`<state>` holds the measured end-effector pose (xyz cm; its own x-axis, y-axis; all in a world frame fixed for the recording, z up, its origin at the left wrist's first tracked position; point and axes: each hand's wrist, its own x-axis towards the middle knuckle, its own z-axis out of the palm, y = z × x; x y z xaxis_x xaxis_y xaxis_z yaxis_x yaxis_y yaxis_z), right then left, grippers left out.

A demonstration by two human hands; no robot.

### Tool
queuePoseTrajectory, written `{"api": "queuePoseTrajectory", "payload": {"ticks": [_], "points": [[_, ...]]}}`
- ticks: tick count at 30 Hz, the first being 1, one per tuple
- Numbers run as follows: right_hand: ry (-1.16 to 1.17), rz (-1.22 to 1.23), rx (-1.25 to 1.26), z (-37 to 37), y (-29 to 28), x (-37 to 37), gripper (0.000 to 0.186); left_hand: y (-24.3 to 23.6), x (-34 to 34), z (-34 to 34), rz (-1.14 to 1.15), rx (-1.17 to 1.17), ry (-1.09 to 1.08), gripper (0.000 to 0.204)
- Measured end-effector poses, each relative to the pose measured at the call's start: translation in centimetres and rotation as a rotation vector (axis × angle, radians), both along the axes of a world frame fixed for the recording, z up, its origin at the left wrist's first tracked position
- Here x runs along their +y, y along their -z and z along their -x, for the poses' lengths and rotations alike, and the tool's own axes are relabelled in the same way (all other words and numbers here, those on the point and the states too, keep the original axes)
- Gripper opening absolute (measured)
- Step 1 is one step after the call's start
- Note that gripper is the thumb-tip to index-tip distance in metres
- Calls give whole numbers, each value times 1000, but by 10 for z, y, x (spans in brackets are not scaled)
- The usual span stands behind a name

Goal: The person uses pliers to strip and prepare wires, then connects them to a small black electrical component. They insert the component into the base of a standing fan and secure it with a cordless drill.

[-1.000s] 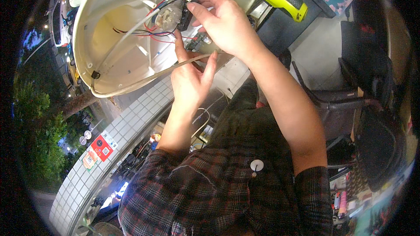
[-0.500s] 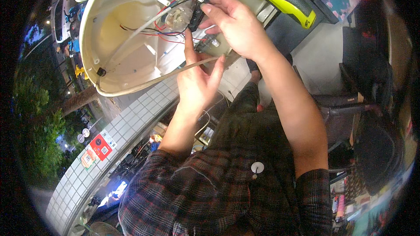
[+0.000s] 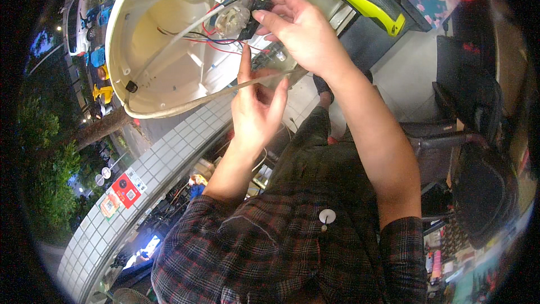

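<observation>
A large white plastic appliance shell (image 3: 174,87) lies hollow side up at the upper left. Red, black and blue wires (image 3: 222,41) run inside it, past a clear round part (image 3: 232,21). At the shell's right end my right hand (image 3: 298,28) pinches a black plastic block (image 3: 247,31) between thumb and fingers, hiding part of it. My left hand (image 3: 256,101) is open just below, index finger stretched toward the block's lower end and thumb apart. A pale grey cord or rim strip (image 3: 225,93) passes across the left hand's fingers; whether they press on it I cannot tell.
A yellow-green and black pistol-grip tool (image 3: 365,3) lies right of the shell. A white-tiled ledge (image 3: 174,155) curves along the left, bearing a red printed card (image 3: 129,190). A dark chair (image 3: 478,191) stands at right. Parked scooters (image 3: 98,59) show outside.
My left index finger has dropped slightly away from the black block's lower end. My right hand keeps its pinch, and the view has shifted a little.
</observation>
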<state>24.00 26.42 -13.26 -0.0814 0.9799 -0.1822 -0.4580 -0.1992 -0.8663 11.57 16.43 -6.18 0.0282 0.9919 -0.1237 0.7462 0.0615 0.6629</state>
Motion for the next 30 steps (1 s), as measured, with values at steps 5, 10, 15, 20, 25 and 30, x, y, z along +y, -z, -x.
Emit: {"api": "queuePoseTrajectory", "payload": {"ticks": [5, 10, 15, 20, 25, 30], "points": [[41, -24, -89, 0, -4, -2, 36, 4, -10, 3, 37, -81, -39, 86], [22, 28, 4, -10, -3, -15, 41, 1, -16, 2, 151, -394, -182, 66], [-4, 119, 127, -25, -7, -31, 40, -6, -11, 0, 407, -708, -296, 44], [-9, 123, 234, -37, -11, -38, 32, -6, -11, -7, 310, -827, -421, 36], [-58, 136, 208, -44, -14, -49, 33, -3, -36, -2, 237, -855, -380, 20], [23, 149, 212, -61, -41, -71, 28, -28, -41, -15, 525, -884, -220, 30]]}}
